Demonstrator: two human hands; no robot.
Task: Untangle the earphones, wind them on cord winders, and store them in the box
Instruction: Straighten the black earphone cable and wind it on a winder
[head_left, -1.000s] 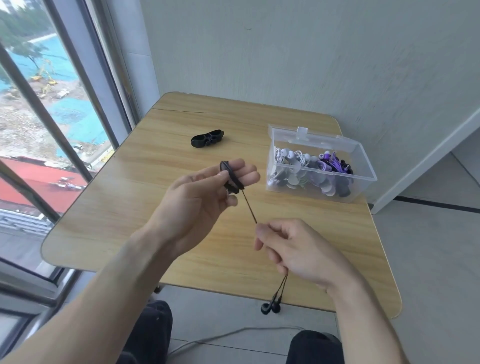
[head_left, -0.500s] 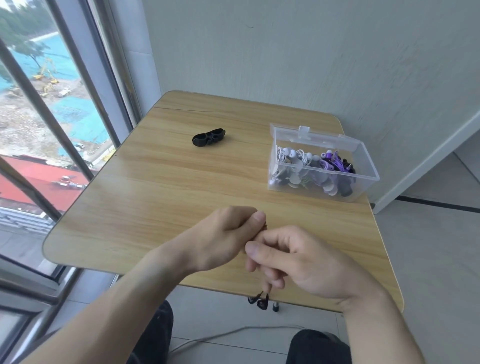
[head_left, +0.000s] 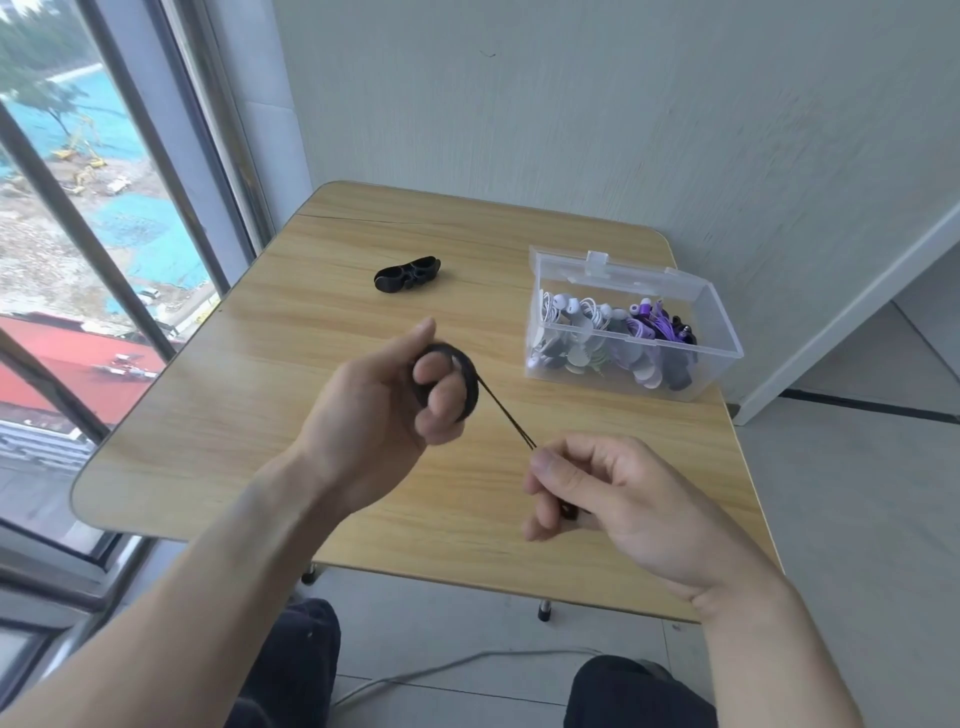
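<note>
My left hand (head_left: 387, 402) grips a black cord winder (head_left: 464, 371) above the middle of the wooden table (head_left: 270, 364), with black earphone cord wrapped around it. A taut stretch of black earphone cord (head_left: 506, 415) runs down-right to my right hand (head_left: 602, 493), which pinches it between thumb and forefinger. The earbuds are tucked under the right hand's curled fingers, mostly hidden. A clear plastic box (head_left: 722, 353) at the right of the table holds several wound earphones, white, purple and black.
A second black cord winder (head_left: 407, 274) lies on the far middle of the table. A window runs along the left, a wall behind the table. A grey cable (head_left: 467, 662) trails on the floor near my knees.
My hands, close together half a second ago, have drawn apart. The left hand rose with the winder, and the dangling earbuds have come up into the right hand.
</note>
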